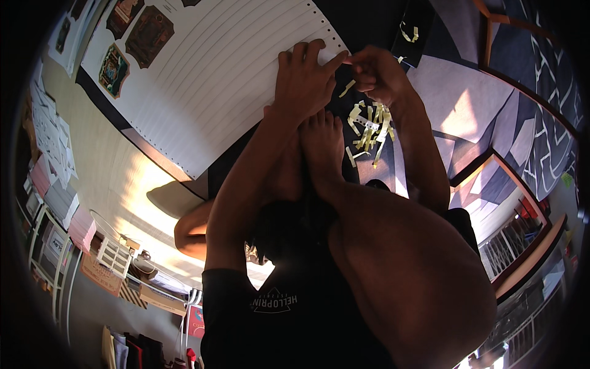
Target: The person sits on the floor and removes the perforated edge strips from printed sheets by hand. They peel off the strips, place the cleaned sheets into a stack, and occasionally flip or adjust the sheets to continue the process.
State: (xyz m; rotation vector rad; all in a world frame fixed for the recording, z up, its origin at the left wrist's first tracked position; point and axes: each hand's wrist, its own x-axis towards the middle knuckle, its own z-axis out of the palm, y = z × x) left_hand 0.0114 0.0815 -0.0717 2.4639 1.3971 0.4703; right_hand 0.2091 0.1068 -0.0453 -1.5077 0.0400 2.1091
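A wide spread of overlapping white sheets (203, 80) lies in front of me, with a row of small dark holes along the right edge. My left hand (305, 80) rests on the sheets near that edge, its fingers spread and bent and its thumb reaching toward the right. Just past the edge, my right hand (381, 77) has its fingers curled in a pinch, its tips meeting the left thumb. Whatever lies between those tips is too small to make out. Beside my foot (322, 138), below the right hand, is a loose pile of pale yellow and white strips (372, 126).
Dark ornate plaque-shaped prints (149, 35) show at the sheets' far left. More pale strips lie on a black panel (412, 31) at the far right. Wooden-framed panels (528, 203) stand on the right. A shelf rack (52, 252) with paper stacks is on the left.
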